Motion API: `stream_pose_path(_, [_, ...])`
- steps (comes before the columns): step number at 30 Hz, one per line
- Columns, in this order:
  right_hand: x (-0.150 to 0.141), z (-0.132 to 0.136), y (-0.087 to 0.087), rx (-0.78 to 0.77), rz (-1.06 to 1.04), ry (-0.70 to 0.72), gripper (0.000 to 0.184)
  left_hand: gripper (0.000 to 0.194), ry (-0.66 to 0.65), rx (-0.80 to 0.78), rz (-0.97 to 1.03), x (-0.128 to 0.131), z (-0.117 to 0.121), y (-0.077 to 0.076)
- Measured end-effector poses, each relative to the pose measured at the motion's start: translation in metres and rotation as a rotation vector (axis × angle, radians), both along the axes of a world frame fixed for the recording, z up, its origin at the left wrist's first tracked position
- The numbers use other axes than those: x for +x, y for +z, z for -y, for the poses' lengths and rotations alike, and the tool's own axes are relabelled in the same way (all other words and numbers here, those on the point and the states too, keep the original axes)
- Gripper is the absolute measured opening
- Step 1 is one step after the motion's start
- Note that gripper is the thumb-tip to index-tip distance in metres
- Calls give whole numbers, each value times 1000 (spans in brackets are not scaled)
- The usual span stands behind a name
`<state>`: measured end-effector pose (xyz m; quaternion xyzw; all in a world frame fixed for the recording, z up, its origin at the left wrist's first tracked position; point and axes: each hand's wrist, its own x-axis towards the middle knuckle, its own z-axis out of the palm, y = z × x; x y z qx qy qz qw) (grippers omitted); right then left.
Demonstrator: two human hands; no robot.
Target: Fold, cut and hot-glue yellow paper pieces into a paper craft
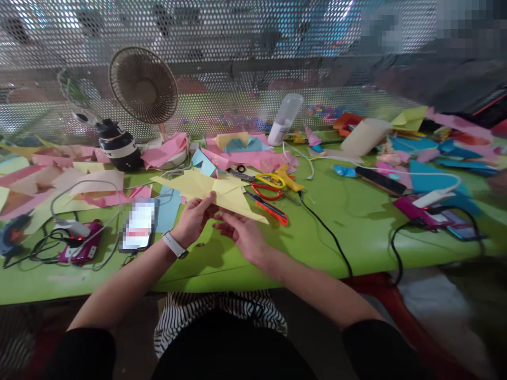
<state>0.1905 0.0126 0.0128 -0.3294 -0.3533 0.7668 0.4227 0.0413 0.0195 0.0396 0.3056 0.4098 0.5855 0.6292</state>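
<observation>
Yellow paper [234, 194] apparently hides part of the hands [193, 217].

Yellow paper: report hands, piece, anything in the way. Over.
Left hand pinching yellow paper; right hand at its near edge, contact unclear. Paper creased, with pointed corners. Nearest clutter: orange cutter beside its right tip.

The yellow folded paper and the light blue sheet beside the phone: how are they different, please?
The yellow folded paper has pointed, star-like corners; the light blue sheet shows mostly straight edges. The yellow folded paper is held in the left hand; the light blue sheet lies on the green table beside the phone, untouched. Both look like coloured paper.
</observation>
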Motion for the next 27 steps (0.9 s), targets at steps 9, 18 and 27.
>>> stream_pose_path(9, [71, -31, -9, 38, 309, 138, 28, 33, -320, -130, -212, -45, -4, 1])
stream_pose_path(18, [15, -50, 9, 287, 420, 250, 33, 36, -444, -178, -324, -49, -6, -12])
stream_pose_path(27, [18, -52, 0, 281, 396, 209, 31, 30, -337, -162, -279, -45, -5, -20])
